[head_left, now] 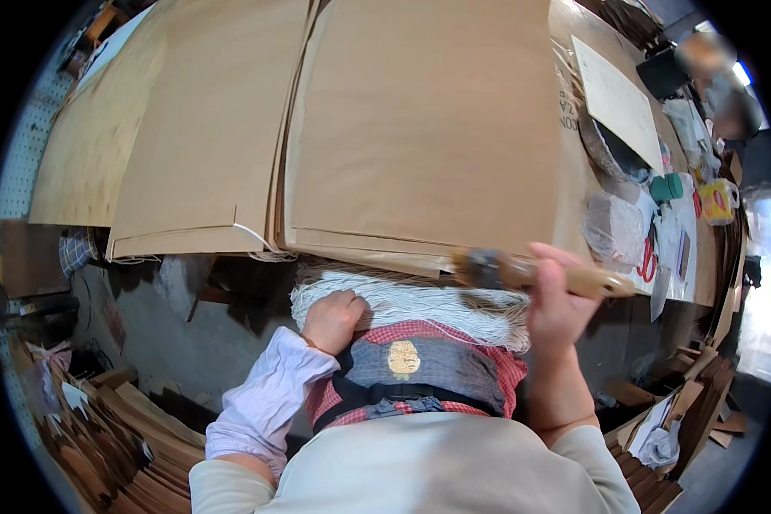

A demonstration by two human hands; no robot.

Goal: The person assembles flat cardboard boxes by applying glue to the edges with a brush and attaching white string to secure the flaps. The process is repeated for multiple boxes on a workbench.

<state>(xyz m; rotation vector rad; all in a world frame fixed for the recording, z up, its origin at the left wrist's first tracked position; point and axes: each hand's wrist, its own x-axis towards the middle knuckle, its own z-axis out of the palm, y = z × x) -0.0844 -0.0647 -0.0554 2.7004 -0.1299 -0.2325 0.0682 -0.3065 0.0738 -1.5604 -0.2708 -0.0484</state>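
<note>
Two hands of the person are in view, and they are at one brush with a brown wooden handle and amber-brown bristles [521, 275] and one thick bundle of white thin strings [420, 300]. The right hand [558, 295] holds the brush by its handle, with the fingers closed around the wood. The brush lies nearly level, bristles to the left, with one dark band behind them. It is above the bundle, by the front edge of the paper; whether the bristles touch the paper, one cannot tell.

The left hand [334, 319] rests on the left part of the bundle, its fingers bent and pressed together; whether they pinch any string, one cannot tell. The bundle lies across the lap, over one red checked cloth apron with a grey panel [437, 364]. Its strings are loose and slightly wavy.

On the table are two stacks of smooth brown paper sheets, one on the left [210, 120] and one on the right [428, 128], flat and rectangular. At the right side are one pair of scissors with red loop handles [645, 261], one green cylindrical object [666, 187], one block wrapped in clear plastic [614, 227] and one flat white board [617, 103].
</note>
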